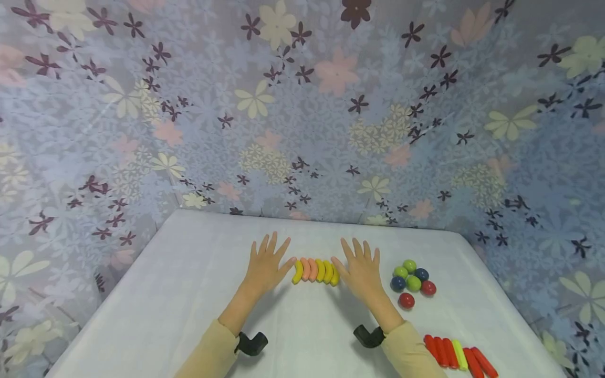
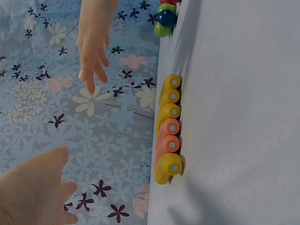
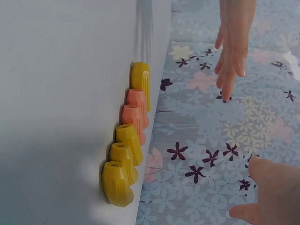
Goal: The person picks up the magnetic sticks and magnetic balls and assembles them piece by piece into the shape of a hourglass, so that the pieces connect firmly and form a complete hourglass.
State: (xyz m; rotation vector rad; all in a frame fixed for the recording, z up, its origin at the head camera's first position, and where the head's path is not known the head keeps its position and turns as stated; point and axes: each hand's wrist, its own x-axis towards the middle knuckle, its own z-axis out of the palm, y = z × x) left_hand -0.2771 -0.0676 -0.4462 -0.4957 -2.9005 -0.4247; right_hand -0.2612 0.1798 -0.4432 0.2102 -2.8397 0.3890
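Both hands are held with fingers spread above the table, one on each side of a short row of banana-shaped pieces. The left hand (image 1: 264,269) is at the row's left end, beside a yellow banana piece (image 1: 298,272). Over the right end, the right hand (image 1: 363,273) has its thumb near the last yellow piece (image 1: 335,274). Two salmon-pink banana pieces (image 1: 309,270) lie between the yellow ones, side by side. In the left wrist view, the left hand (image 2: 35,192) holds nothing. The right wrist view likewise shows nothing in the right hand (image 3: 276,192).
Right of the right hand sits a cluster of small round pieces: green (image 1: 413,284), dark blue (image 1: 398,284) and red (image 1: 406,301). Nearer the front right, red sticks (image 1: 450,353) and a yellow-green stick (image 1: 459,355) lie in a row. A flowered curtain (image 1: 302,131) surrounds the white table (image 1: 156,294).
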